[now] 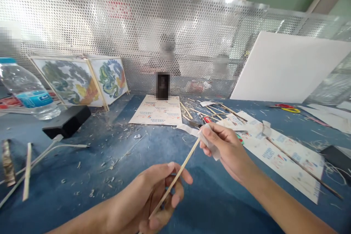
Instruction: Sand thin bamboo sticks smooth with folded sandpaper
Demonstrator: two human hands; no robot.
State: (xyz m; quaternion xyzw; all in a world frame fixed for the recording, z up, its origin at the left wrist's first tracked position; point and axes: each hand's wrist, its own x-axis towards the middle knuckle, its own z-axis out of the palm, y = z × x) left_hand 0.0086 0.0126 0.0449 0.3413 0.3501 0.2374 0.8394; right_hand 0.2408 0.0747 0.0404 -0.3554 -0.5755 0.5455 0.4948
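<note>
A thin bamboo stick [183, 168] slants up from the bottom middle over the blue table. My left hand [156, 186] holds its lower part loosely, with the thumb on one side and the fingers curled beneath. At the stick's upper end my right hand [222, 142] pinches a folded piece of pale paper [210, 142]. The paper sits around or against the stick's tip; my fingers hide which. Just behind the right hand lie a white paper strip [188, 130] and a tool with a red part [207, 119], mostly covered.
Printed abrasive sheets [156, 111] and thin sticks [214, 111] lie beyond my hands, amid shavings. At left stand a water bottle [33, 95], a black box [67, 121] and painted panels [68, 80]. Scissors [287, 108] and a white board [287, 67] are at right, before a perforated metal screen [142, 36].
</note>
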